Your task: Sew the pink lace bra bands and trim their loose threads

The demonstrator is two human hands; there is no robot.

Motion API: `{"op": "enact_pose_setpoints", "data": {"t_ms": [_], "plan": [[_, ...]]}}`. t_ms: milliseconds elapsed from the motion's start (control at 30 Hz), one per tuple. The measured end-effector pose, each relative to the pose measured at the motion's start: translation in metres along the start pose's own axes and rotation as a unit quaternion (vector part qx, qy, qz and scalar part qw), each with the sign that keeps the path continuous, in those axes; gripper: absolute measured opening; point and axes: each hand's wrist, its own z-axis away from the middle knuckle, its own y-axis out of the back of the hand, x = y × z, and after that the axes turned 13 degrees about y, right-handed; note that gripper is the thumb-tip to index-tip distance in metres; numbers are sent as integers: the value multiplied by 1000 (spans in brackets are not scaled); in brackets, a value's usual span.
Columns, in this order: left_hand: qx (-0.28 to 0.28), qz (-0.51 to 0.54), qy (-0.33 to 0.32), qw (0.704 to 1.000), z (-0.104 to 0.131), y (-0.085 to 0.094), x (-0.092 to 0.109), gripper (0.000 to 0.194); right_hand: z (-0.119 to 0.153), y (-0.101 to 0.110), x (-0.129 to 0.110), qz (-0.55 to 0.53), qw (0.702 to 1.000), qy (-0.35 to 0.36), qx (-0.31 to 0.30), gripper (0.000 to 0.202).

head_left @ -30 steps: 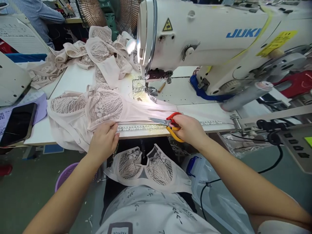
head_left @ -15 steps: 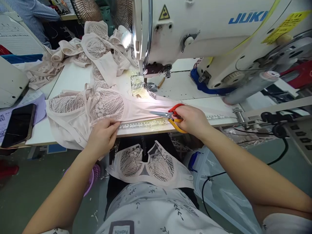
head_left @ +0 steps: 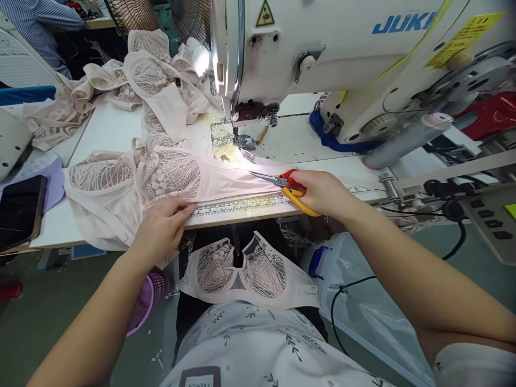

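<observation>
Along the near edge of the bench (head_left: 58,228), a pale pink bra (head_left: 171,174) lies with its lace cups to the left and its band stretched out to the right, passing in front of the needle area of a big white sewing machine (head_left: 346,48). Some of its fabric droops over the near edge. The left grip (head_left: 161,228) is set on the bra's lower edge, beneath the cup; from where I stand I can't tell whether it pinches the cloth or just presses it down. The right grip (head_left: 324,193) is closed around scissors (head_left: 288,185) with red and orange handles, the blades pointing left over the band. Between the two, a printed measuring strip (head_left: 242,206) shows along the near edge.

A second bra (head_left: 242,277) is spread across the person's lap, below that edge. More bras (head_left: 155,70) are heaped toward the far left of the bench, and a dark phone (head_left: 21,209) lies at the near left corner, beside lilac paper (head_left: 55,185). Blue cloth (head_left: 336,137) is tucked round the machine's base, with a grey cone of thread (head_left: 405,142) to its right. Down below I see a purple basket (head_left: 147,303) at left and a clear tub (head_left: 371,312) at right. Off in the far left, someone's striped sleeve (head_left: 58,13) shows near a fan (head_left: 135,13).
</observation>
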Motion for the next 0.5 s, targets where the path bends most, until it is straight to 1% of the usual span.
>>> {"op": "enact_pose_setpoints", "data": {"t_ms": [100, 233, 367, 500], "plan": [[1, 12, -7, 1000, -1, 1, -1, 34, -3, 1, 1, -9, 1000, -19, -9, 19], [5, 21, -8, 1000, -1, 1, -2, 33, -6, -1, 3, 7, 999, -43, -8, 20], [0, 25, -12, 1000, -4, 1, -3, 32, -9, -1, 3, 13, 998, -52, -13, 23], [-10, 29, -29, 999, -7, 2, -6, 32, -13, 0, 2, 25, 998, -58, -22, 24]]}}
